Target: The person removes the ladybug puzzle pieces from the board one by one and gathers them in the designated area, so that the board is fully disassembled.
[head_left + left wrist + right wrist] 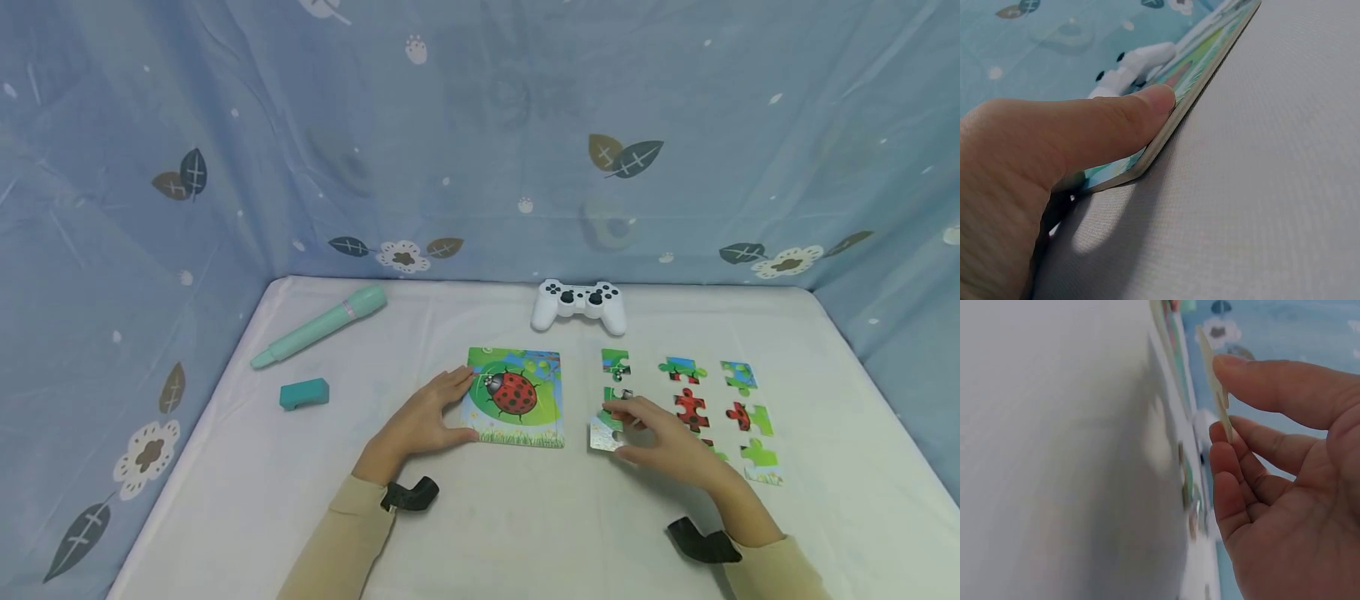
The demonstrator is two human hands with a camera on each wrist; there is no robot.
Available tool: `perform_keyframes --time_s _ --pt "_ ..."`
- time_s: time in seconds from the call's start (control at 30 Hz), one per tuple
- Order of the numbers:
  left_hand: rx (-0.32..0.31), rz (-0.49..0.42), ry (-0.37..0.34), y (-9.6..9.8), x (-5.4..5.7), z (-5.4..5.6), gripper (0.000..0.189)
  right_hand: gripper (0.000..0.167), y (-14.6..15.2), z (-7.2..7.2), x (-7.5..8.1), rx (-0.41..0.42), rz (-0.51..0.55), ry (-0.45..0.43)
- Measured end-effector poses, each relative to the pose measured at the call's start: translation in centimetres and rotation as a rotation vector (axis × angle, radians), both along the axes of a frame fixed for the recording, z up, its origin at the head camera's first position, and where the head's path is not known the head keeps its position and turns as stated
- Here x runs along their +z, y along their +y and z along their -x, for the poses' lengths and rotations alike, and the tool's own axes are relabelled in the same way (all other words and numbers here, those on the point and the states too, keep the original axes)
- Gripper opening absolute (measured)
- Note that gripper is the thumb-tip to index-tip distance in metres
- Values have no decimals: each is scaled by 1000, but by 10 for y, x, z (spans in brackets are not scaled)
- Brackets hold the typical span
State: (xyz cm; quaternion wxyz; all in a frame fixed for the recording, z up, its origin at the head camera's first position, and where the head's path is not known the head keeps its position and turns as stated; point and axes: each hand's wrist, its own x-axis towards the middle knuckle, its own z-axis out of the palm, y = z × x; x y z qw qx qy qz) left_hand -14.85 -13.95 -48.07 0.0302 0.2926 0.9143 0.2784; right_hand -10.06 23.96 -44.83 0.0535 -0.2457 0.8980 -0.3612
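A square ladybug puzzle board (513, 396) lies on the white table. My left hand (423, 417) rests at its left side, fingers near the upper left edge. In the left wrist view, the straight thumb (1125, 122) touches the board close to one corner; the other fingers are mostly hidden. Right of the board, my right hand (660, 437) pinches a jigsaw piece (603, 435) between thumb and fingers. The right wrist view shows this thin piece (1213, 378) edge-on, raised off the table. Another piece (617, 393) lies just behind it, partly covered by the fingers.
Loose jigsaw pieces lie spread on the right, including a red one (691, 410) and a green corner one (761, 454). A white game controller (579, 305) sits at the back. On the left are a mint-green microphone-shaped object (322, 327) and a teal block (304, 393).
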Motion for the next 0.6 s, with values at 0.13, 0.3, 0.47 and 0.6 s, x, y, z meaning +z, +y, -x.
perform_keyframes --time_s 0.13,0.3,0.47,0.6 --pt "-4 0 20 0 0 0 90 54 10 -7 -7 -14 0 2" --pt "-8 -6 23 0 0 1 90 54 13 -10 -8 -30 -67 -15" --pt "-6 0 12 1 0 1 91 55 13 -10 -8 -45 -105 -4" --pt "-2 2 6 0 0 2 91 55 12 -10 -10 -49 -131 14"
